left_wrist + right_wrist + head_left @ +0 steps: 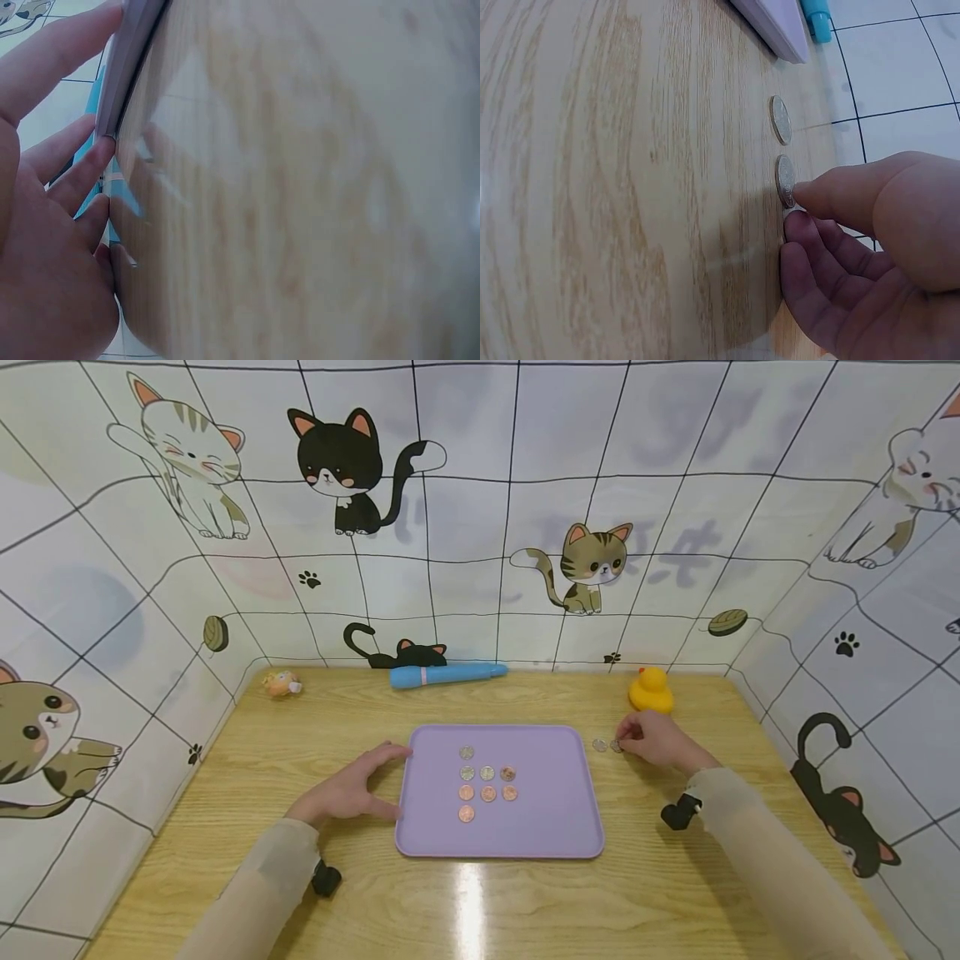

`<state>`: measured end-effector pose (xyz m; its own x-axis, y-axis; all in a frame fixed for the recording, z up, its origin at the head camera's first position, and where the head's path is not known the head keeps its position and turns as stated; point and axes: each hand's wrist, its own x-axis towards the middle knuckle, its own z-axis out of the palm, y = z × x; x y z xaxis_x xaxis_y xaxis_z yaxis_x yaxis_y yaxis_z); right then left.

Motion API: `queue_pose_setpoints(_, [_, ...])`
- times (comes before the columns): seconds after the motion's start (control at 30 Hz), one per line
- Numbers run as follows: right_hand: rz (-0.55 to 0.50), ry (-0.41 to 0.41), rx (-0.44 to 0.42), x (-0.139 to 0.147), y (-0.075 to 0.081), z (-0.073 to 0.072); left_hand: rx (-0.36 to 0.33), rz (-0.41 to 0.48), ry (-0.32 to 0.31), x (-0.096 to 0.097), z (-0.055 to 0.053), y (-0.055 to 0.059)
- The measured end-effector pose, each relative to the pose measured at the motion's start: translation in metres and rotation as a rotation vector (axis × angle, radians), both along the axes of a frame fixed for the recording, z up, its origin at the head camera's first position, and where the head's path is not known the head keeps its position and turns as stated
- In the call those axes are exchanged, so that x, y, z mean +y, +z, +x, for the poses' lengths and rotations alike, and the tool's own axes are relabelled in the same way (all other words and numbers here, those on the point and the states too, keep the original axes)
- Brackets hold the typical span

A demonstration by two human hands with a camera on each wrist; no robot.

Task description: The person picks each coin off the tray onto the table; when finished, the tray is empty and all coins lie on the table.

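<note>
A lilac tray (547,818) lies in the middle of the table, bearing several silver and copper coins in short rows and columns. My left hand (352,785) spreads its thumb and fingers along the tray's left edge, fingertips right at the rim. Off the tray's right side, two silver coins lie side by side on the wood. The nearer coin (785,180) is at the bent thumb and fingertips of my right hand (656,739), which pinch at its edge. Apart from the fingers is the other silver coin (781,120), closer to the tray.
A yellow rubber duck (651,691) stands just behind my right hand. Along the back wall lies a blue pen-shaped stick (450,674). In the back left corner is a small peach-coloured toy (282,684). A cat-printed cloth (465,527) walls the table on three sides.
</note>
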<state>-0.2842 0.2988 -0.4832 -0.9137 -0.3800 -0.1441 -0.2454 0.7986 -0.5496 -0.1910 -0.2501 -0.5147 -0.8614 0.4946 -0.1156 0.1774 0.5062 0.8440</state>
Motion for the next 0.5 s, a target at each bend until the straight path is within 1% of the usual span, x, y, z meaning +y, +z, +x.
queue_pose_setpoints(0.37, [0.034,-0.009,0.015,-0.0013,-0.0038,-0.0020,-0.002,-0.003,0.006,0.0002,0.0017,0.0013])
queue_pose_setpoints(0.5, [0.034,0.006,0.021,-0.0015,-0.0023,-0.0010,-0.009,-0.006,0.013,0.0004,0.0019,0.0015])
